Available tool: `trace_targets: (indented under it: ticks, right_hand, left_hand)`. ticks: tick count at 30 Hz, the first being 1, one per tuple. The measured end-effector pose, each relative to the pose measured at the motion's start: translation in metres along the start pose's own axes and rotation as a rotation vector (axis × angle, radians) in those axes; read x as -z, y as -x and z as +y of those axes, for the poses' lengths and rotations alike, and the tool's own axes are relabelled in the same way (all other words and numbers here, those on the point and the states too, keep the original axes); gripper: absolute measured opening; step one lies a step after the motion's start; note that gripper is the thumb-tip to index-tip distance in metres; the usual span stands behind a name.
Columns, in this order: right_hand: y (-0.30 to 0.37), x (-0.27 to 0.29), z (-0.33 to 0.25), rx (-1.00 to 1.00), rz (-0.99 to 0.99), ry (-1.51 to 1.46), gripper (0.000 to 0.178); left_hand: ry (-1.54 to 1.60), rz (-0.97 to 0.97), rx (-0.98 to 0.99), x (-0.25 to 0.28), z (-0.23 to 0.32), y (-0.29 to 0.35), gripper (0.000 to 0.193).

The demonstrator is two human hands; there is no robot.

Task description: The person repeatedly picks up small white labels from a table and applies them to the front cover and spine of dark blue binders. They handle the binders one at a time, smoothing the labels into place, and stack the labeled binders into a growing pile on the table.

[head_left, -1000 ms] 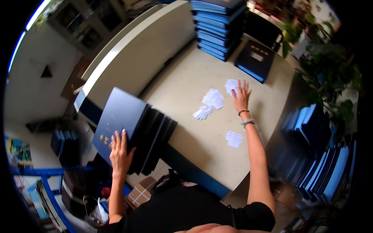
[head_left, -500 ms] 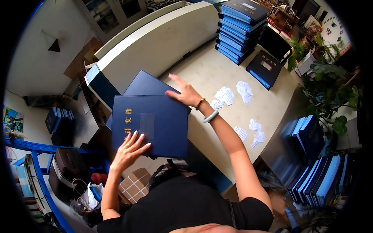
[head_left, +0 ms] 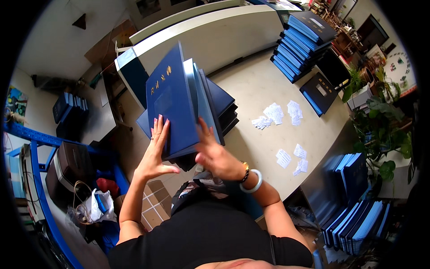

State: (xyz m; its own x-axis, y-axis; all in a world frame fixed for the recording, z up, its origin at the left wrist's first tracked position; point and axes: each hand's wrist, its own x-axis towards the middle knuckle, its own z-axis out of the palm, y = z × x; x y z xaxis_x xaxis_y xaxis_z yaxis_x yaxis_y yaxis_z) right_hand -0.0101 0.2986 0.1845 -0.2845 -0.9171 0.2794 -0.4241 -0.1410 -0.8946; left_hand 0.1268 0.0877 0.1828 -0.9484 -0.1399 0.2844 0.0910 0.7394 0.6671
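Note:
A dark blue binder (head_left: 172,105) with gold lettering and a clear label pocket stands tilted on a pile of similar binders (head_left: 228,112), its front cover partly lifted. Light blue pages (head_left: 204,101) show inside along its right side. My left hand (head_left: 154,150) lies with straight fingers on the lower part of the cover, thumb apart. At the binder's lower right edge is my right hand (head_left: 217,154), fingers spread and slightly blurred. A dark bead bracelet and a pale bangle (head_left: 252,181) circle my right wrist.
Several small white paper slips (head_left: 273,113) lie on the pale desk (head_left: 251,157). A tall binder stack (head_left: 300,45) stands at the far right, beside a single binder (head_left: 319,93). More binders (head_left: 354,224) fill the lower right, near plants (head_left: 380,116). A blue metal frame (head_left: 38,179) is at left.
The binder's front cover has come up from flat, exposing its pages. My right hand has moved from the upper right corner down to the lower right edge. The view has shifted slightly.

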Motion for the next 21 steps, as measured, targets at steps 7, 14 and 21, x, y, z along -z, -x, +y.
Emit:
trace_targets:
  ticks: [7, 14, 21]
  right_hand:
    - [-0.001, -0.010, 0.015, -0.100, 0.476, 0.234, 0.055]
    - [0.014, -0.015, 0.059, -0.452, 0.392, 0.453, 0.063]
    - [0.019, -0.027, 0.060, -0.433, 0.419, 0.425, 0.058]
  left_hand:
    - [0.079, 0.488, 0.196, -0.009, -0.049, 0.054, 0.033]
    - [0.186, 0.650, 0.152, -0.027, -0.050, 0.066, 0.022]
    - [0.220, 0.562, 0.216, -0.031, -0.057, 0.087, 0.031]
